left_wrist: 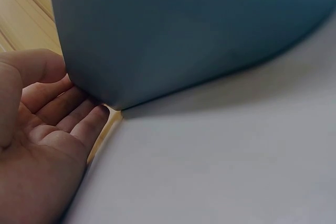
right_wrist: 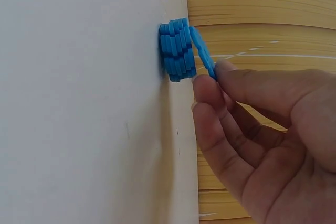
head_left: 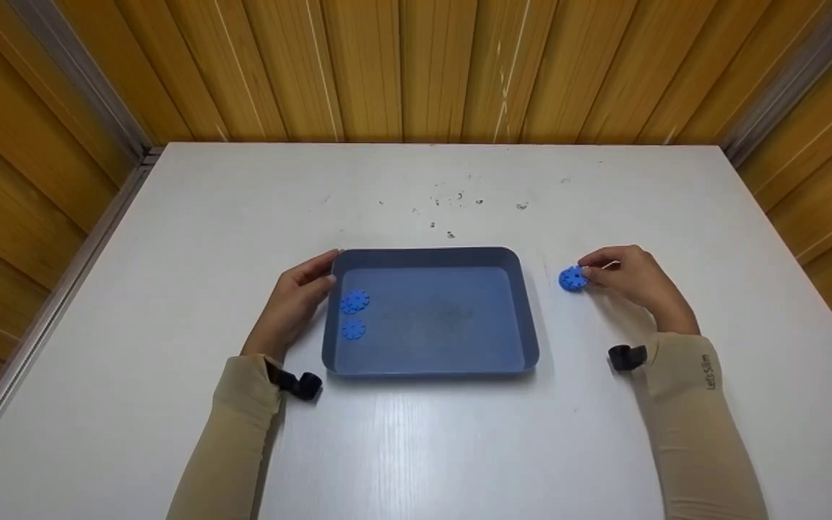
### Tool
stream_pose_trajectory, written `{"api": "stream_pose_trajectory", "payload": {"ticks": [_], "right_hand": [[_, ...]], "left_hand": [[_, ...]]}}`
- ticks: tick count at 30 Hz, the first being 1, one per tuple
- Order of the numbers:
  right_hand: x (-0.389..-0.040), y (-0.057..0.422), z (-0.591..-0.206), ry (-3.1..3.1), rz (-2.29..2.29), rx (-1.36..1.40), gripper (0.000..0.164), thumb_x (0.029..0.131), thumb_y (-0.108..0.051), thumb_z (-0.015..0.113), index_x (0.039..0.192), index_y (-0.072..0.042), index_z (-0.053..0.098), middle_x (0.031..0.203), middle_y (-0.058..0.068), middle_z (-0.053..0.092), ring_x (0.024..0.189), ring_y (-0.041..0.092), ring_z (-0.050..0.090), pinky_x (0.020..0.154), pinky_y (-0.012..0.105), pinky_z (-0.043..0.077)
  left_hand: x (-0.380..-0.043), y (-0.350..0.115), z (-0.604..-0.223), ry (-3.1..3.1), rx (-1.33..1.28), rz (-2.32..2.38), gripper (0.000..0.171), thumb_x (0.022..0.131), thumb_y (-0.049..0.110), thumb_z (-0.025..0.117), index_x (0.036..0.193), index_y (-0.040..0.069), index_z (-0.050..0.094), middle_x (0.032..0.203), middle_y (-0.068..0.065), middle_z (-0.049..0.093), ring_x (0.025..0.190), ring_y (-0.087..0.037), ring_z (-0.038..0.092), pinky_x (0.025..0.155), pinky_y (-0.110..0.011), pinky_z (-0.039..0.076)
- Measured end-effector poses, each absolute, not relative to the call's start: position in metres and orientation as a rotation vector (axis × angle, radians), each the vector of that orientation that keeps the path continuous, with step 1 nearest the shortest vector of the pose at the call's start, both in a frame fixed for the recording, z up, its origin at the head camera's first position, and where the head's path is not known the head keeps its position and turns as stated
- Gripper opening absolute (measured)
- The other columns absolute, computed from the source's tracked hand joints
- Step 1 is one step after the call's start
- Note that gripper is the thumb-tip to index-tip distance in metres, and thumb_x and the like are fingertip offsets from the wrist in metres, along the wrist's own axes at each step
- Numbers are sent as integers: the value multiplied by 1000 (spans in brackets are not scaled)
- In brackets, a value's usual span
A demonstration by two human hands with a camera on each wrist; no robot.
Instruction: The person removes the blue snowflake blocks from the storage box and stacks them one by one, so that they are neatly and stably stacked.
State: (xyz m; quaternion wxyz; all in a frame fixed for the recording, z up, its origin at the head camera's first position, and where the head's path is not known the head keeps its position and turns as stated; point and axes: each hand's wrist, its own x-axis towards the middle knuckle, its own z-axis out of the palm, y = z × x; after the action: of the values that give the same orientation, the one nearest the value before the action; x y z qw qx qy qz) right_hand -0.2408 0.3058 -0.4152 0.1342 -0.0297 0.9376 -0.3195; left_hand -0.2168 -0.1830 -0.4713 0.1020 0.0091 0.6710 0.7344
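Note:
A grey-blue rectangular tray point(head_left: 430, 368) stands on the table. My left hand point(head_left: 297, 296) touches its far left corner from outside, the thumb against the wall and the fingers loosely extended in the left wrist view. Near the tray's left wall lie several blue notched plastic discs, a lone disc point(head_left: 354, 329) closest to me and overlapping ones farther back. Right of the tray, my right hand point(head_left: 633, 278) pinches one blue notched disc point(right_wrist: 206, 56) between thumb and fingertips. That disc leans at a slant off the top of a stack of similar discs point(right_wrist: 177, 51).
The white table point(head_left: 416, 440) has dark scuff marks point(head_left: 459, 202) beyond the tray. Yellow wood-pattern panels point(head_left: 430, 72) rise behind and at both sides. A black wrist-camera mount point(head_left: 300, 385) on the left sleeve sits close to the tray's near left corner.

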Motion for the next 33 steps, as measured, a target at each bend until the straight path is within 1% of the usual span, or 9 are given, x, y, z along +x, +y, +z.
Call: {"api": "stream_pose_trajectory", "payload": {"ticks": [5, 9, 13, 17, 21, 26, 30, 33], "right_hand": [[-241, 307, -416, 2735, -910, -119, 32, 95, -23, 59, 120, -4, 65, 120, 19, 64, 104, 29, 57, 86, 32, 45], [-241, 306, -415, 2726, -908, -110, 34, 96, -25, 58, 122, -4, 64, 119, 19, 64, 104, 28, 56, 87, 31, 44], [-241, 305, -414, 2721, -914, -104, 35, 96, -25, 58, 122, -3, 64, 120, 19, 63, 104, 28, 56, 89, 33, 45], [-240, 305, -412, 2734, -923, -110, 36, 96, -26, 58, 122, -3, 64, 118, 19, 64, 101, 26, 57, 85, 28, 45], [-240, 303, -409, 2747, -943, -114, 39, 96, -32, 58, 122, -3, 64, 114, 18, 66, 98, 25, 59, 83, 25, 45], [-239, 294, -399, 2778, -962, -141, 43, 95, -37, 57, 121, -5, 64, 109, 17, 68, 97, 26, 62, 83, 26, 46], [-240, 279, -387, 2789, -979, -212, 43, 95, -38, 57, 121, -4, 64, 108, 18, 68, 98, 28, 63, 81, 23, 47], [-242, 266, -377, 2804, -976, -286, 41, 95, -36, 58, 119, -4, 65, 106, 17, 69, 98, 29, 64, 79, 22, 48]], "left_hand": [[-217, -182, -472, 1949, 41, 2205, 51, 94, 0, 49, 144, 6, 43, 149, -8, 44, 139, -18, 39, 116, -33, 33], [-217, -183, -472, 1940, 59, 2217, 51, 94, -1, 49, 145, 4, 41, 150, -11, 42, 140, -20, 38, 115, -32, 34], [-216, -183, -471, 1943, 64, 2211, 51, 95, 0, 49, 144, 6, 42, 148, -9, 44, 138, -19, 40, 115, -31, 34], [-216, -183, -471, 1946, 52, 2201, 50, 95, 0, 48, 144, 8, 43, 147, -7, 46, 137, -17, 41, 115, -32, 34], [-216, -182, -471, 1976, 19, 2174, 50, 94, 1, 49, 144, 10, 45, 147, -5, 46, 137, -16, 41, 115, -32, 34], [-217, -181, -471, 1986, 13, 2164, 50, 94, 1, 49, 143, 11, 46, 147, -4, 46, 138, -16, 40, 116, -33, 33], [-216, -182, -471, 1991, 7, 2164, 48, 94, 2, 50, 142, 12, 48, 146, -2, 47, 138, -14, 40, 116, -31, 33], [-216, -182, -470, 1973, 29, 2175, 49, 95, 1, 49, 143, 9, 45, 148, -5, 45, 139, -16, 39, 116, -32, 32]]}}
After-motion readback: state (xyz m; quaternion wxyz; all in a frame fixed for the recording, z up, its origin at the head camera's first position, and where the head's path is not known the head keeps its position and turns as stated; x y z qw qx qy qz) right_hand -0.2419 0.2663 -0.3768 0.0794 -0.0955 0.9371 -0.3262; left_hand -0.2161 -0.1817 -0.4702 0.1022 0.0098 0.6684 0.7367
